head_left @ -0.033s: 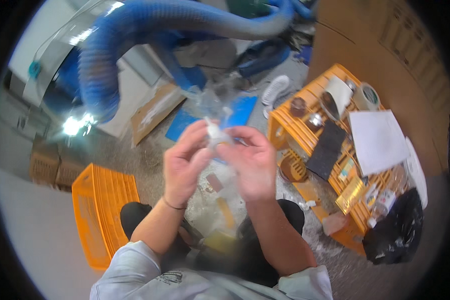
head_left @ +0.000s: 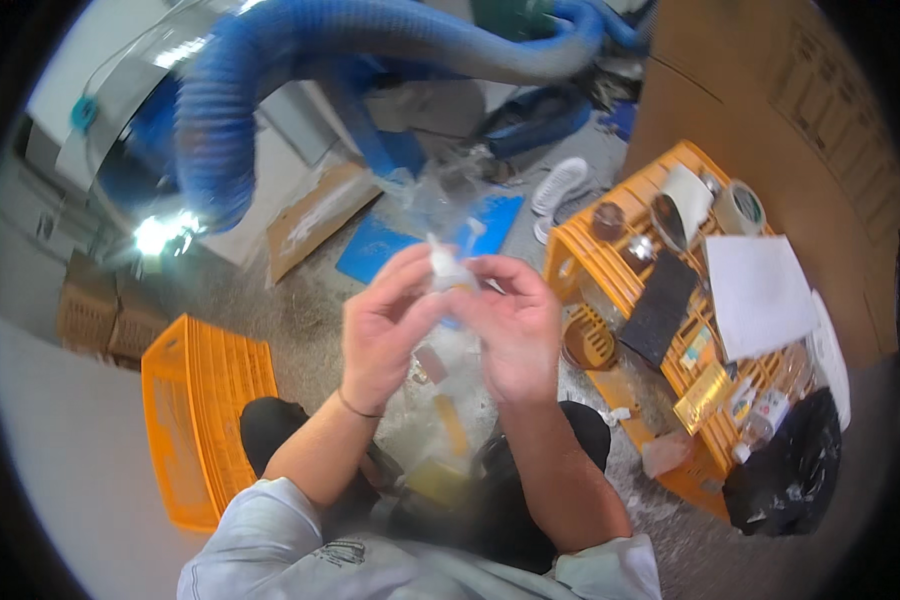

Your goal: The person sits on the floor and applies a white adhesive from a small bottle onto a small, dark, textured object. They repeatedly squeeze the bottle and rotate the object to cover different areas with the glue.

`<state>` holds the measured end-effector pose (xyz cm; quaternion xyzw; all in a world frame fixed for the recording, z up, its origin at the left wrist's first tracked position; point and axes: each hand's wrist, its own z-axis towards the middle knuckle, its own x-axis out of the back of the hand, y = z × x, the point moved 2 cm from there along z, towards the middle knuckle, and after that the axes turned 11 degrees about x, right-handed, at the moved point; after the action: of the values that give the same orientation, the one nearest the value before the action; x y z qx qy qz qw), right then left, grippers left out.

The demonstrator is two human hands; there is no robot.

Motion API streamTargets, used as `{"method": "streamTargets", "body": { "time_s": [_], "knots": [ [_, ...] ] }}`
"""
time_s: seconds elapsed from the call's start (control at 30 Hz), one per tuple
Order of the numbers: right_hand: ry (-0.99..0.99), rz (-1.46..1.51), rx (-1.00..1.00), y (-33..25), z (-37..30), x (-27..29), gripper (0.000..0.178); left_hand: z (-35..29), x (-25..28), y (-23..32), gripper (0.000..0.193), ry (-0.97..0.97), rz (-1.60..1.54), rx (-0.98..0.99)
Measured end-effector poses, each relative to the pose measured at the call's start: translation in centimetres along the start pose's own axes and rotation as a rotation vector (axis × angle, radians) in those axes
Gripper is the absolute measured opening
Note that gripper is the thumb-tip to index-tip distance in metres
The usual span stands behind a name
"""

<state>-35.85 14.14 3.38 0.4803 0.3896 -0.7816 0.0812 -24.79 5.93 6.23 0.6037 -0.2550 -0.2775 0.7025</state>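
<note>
A small white squeeze bottle (head_left: pixel 454 272) with a narrow pointed nozzle is held in front of me between both hands, nozzle up and tilted to the left. My left hand (head_left: pixel 385 318) closes on its left side, thumb toward the front. From the right, my right hand (head_left: pixel 518 322) grips it with the thumb laid across the front and the index finger curled behind. Fingers cover much of the bottle's lower body, and motion blurs it slightly. Below the hands, a yellow block (head_left: pixel 438 484) sits between my knees, close to a tan strip (head_left: pixel 450 425).
To the right, an orange crate (head_left: pixel 580 245) carries tape, a dark pad (head_left: pixel 660 308), white paper (head_left: pixel 758 295) and bottles; a black bag (head_left: pixel 785 465) hangs beside it. An orange basket (head_left: pixel 185 430) stands left. A blue hose (head_left: pixel 215 130) arches overhead past a blue board (head_left: pixel 370 245).
The whole view has shifted slightly. My hands and the bottle appear a little farther right, with the grip unchanged.
</note>
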Motion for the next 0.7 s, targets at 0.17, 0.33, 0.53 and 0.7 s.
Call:
{"method": "streamTargets", "body": {
  "time_s": [0.17, 0.33, 0.53, 0.7],
  "knots": [
    [-0.076, -0.335, -0.034, 2.2, -1.2, -2.2, 0.022, -2.2, 2.3, 0.0, 0.034, 0.032, -0.164, 0.137],
    [-0.373, -1.044, 0.174, 2.5, -1.3, -4.6, 0.022, -3.0, 7.2, -1.3, 0.029, 0.182, -0.106, 0.167],
    [-0.299, -1.152, 0.406, 3.8, -0.9, -6.2, 0.017, -4.1, 10.8, -3.9, 0.025, 0.272, 0.314, -0.052],
    [-0.298, -1.215, 0.239, 6.8, -0.6, -6.6, 0.013, -4.9, 12.7, -5.3, 0.029, 0.344, 0.430, -0.159]
  ]
}}
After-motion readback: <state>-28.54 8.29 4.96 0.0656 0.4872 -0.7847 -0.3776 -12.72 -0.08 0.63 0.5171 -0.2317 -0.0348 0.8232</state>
